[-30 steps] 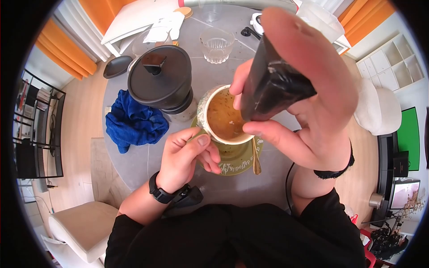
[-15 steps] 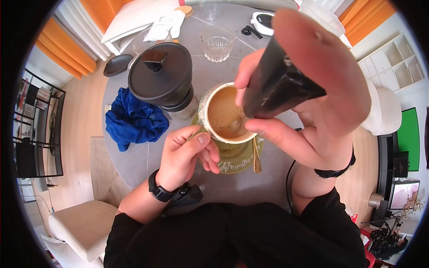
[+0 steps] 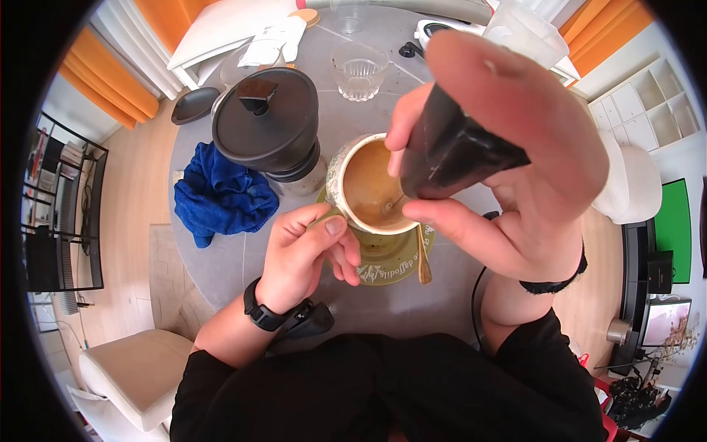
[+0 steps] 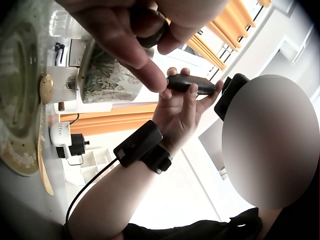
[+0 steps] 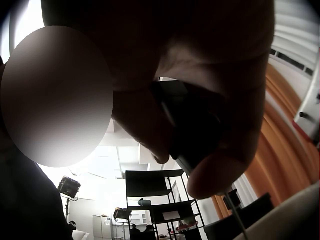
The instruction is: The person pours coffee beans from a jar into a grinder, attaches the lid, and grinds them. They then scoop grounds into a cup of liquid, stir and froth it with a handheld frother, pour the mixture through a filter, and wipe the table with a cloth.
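Observation:
My left hand [image 3: 305, 247] pinches the green handle of a patterned cup [image 3: 334, 177] between thumb and fingers. The cup holds cloudy brown liquid [image 3: 368, 180] and is held over a green saucer [image 3: 383, 272] with white lettering. Above the cup's right side, my right hand [image 3: 545, 180] grips a black handheld milk frother [image 3: 456, 151] from above, its forefinger arched over the top end. A thin metal shaft [image 5: 237, 218] runs down from the frother, and a small whirl shows in the liquid. On the saucer rests a gold-coloured spoon [image 3: 423, 258].
Left of the cup stands a black-lidded grinder-like appliance [image 3: 266, 121], with a crumpled blue cloth [image 3: 221, 195] beside it. Behind are a clear glass [image 3: 359, 74], a small black dish [image 3: 195, 105] and a white kitchen scale [image 3: 431, 31]. A black cable [image 3: 475, 309] hangs near the right arm.
The liquid has turned from clear brown with floating bits to paler and swirling. My right hand with the frother shifted slightly right, then partly back. My left hand keeps hold of the cup handle.

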The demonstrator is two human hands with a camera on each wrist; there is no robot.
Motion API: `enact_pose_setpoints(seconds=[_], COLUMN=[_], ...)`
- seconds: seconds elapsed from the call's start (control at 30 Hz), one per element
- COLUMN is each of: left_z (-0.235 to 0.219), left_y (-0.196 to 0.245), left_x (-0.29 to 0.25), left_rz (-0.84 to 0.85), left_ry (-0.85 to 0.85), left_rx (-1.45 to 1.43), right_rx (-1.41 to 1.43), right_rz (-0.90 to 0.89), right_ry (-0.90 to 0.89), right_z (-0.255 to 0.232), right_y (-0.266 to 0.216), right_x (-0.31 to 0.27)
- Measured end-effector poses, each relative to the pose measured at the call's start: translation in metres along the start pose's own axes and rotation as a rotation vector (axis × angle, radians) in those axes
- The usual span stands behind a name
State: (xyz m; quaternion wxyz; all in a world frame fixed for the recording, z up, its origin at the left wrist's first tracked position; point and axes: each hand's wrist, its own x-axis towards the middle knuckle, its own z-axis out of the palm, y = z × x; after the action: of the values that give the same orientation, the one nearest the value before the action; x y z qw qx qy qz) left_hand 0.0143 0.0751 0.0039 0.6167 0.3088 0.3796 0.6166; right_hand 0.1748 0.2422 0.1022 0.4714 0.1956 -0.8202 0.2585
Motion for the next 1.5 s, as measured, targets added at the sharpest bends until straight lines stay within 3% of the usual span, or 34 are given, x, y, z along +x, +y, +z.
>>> enact_pose_setpoints(seconds=[0.1,0.3,0.43,0.5,0.53,0.6,0.63,0.7,0.73,0.8,0.93,1.0,1.03,1.2,1.33,1.4,1.43,1.5], left_z=[0.0,0.0,-0.001,-0.001,0.0,-0.001,-0.001,-0.002,-0.002,-0.002,-0.002,-0.002,-0.001,-0.001,0.0,0.0,-0.001,-0.002], left_y=[0.0,0.0,0.0,0.0,0.001,0.001,0.001,0.001,0.001,0.001,0.0,0.0,0.001,0.0,0.001,0.0,0.0,0.0], left_x=[0.0,0.0,0.0,0.0,0.0,-0.001,-0.001,-0.001,-0.001,-0.001,-0.001,-0.002,-0.002,-0.002,-0.002,-0.002,-0.002,-0.002], left_rz=[0.002,-0.007,-0.009,-0.002,-0.002,-0.002,0.002,0.006,0.009,0.013,0.02,0.025,0.024,0.03,0.023,0.022,0.026,0.03], left_ry=[-0.005,-0.006,-0.004,-0.008,-0.009,-0.008,-0.009,-0.01,-0.006,-0.001,0.001,0.001,0.005,0.006,0.022,0.025,0.023,0.02], left_rx=[0.001,0.01,0.003,0.002,0.001,0.0,-0.003,-0.005,0.001,0.007,0.02,0.033,0.036,0.03,0.035,0.04,0.039,0.038], right_rx=[-0.096,-0.142,-0.131,-0.191,-0.191,-0.119,-0.119,0.068,0.069,-0.014,-0.035,0.13,0.13,-0.06,-0.042,0.165,0.165,-0.035], right_rz=[0.082,0.307,0.165,0.497,0.497,0.523,0.523,0.787,0.787,0.369,0.301,0.303,0.303,0.27,0.125,0.234,0.234,0.23], right_ry=[-0.113,-0.066,-0.121,-0.264,-0.264,0.017,0.016,0.013,0.013,-0.112,-0.094,0.241,0.241,-0.124,-0.118,0.171,0.171,-0.098], right_z=[-0.006,-0.005,-0.01,-0.015,-0.009,0.007,0.006,0.0,-0.001,-0.003,-0.001,0.017,0.015,-0.008,0.001,0.011,0.008,-0.001], right_y=[-0.013,-0.026,-0.019,-0.035,-0.038,-0.04,-0.042,-0.048,-0.043,-0.029,-0.022,-0.018,-0.018,-0.023,-0.015,-0.011,-0.014,-0.024], right_x=[0.016,0.011,0.006,0.014,0.01,0.001,0.008,0.028,0.023,0.009,0.007,-0.005,-0.004,0.012,0.007,-0.009,-0.004,0.013])
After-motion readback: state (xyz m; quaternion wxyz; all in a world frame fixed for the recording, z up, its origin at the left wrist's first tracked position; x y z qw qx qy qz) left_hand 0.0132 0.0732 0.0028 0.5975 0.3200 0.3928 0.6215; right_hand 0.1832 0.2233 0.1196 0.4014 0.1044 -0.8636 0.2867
